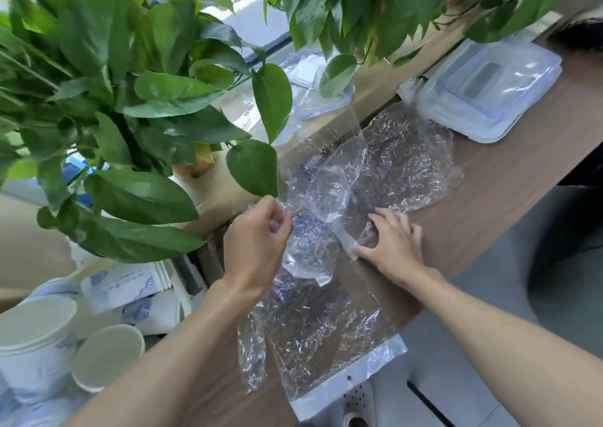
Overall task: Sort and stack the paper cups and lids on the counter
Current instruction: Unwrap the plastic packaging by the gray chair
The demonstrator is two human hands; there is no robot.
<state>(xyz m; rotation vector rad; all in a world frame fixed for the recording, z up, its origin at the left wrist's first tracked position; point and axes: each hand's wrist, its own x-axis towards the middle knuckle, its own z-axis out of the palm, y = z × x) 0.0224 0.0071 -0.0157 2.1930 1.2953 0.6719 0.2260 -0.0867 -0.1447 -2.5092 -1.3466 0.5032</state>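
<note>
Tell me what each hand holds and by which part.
The left hand pinches a crumpled clear plastic bag at its bunched left edge. The right hand grips nothing; its spread fingers press a second bag flat on the counter.

No readable text anywhere; blue print on paper cups [36,358] too blurred to make out.

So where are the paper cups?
In the head view the paper cups sit at the bottom left, under the leafy plant, down and left of the left hand that pinches a clear plastic bag.
</note>
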